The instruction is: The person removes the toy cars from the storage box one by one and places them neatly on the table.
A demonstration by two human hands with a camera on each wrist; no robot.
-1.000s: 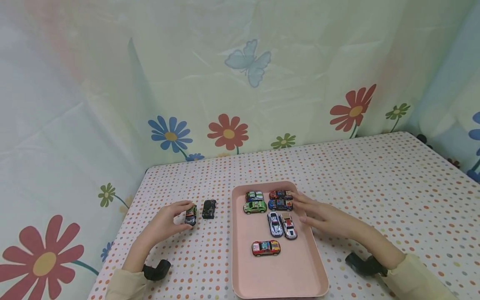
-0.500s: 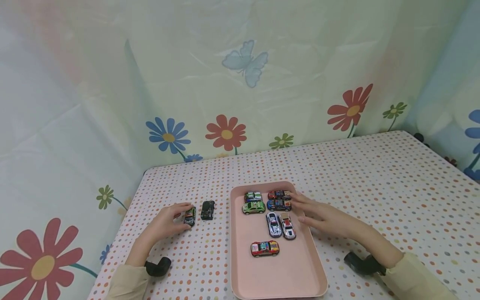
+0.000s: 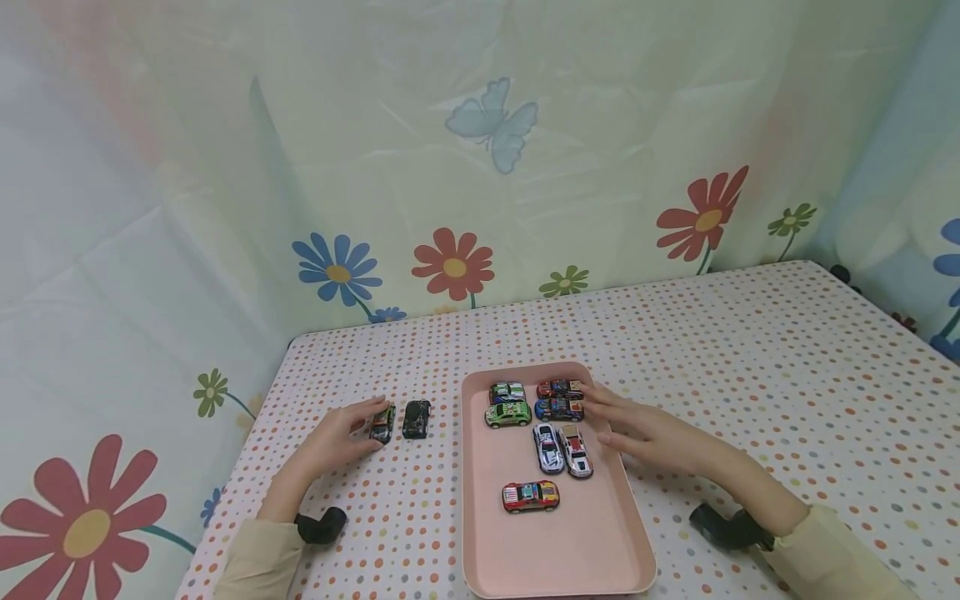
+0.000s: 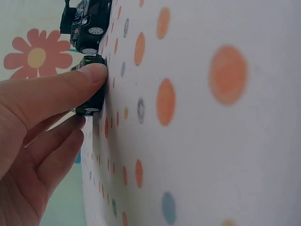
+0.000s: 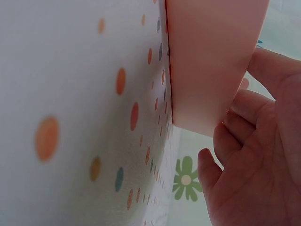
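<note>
My left hand (image 3: 337,442) pinches a small dark toy car (image 3: 383,423) between thumb and fingers at the left of the table. In the left wrist view, the thumb lies along one end of this car (image 4: 96,98), which is low at the tablecloth. A second black toy car (image 3: 416,418) stands just right of it, a narrow gap apart. At the right side of the pink tray (image 3: 562,554), my right hand (image 3: 660,433) rests on the rim, fingers loosely bent over it beside a blue toy car (image 3: 559,409). The right wrist view shows the tray's outer wall (image 5: 209,61).
Several toy cars lie in the tray: a green one (image 3: 508,414) at the back left, two light ones (image 3: 549,450) side by side near the right wall, and a red-and-yellow one (image 3: 531,496) nearer me. Dotted cloth (image 3: 720,333) covers the table; a flowered curtain hangs behind.
My left hand and the dark toy car have shifted slightly away from me and rightward, closer to the second black car. The right hand and the cars in the tray stay put.
</note>
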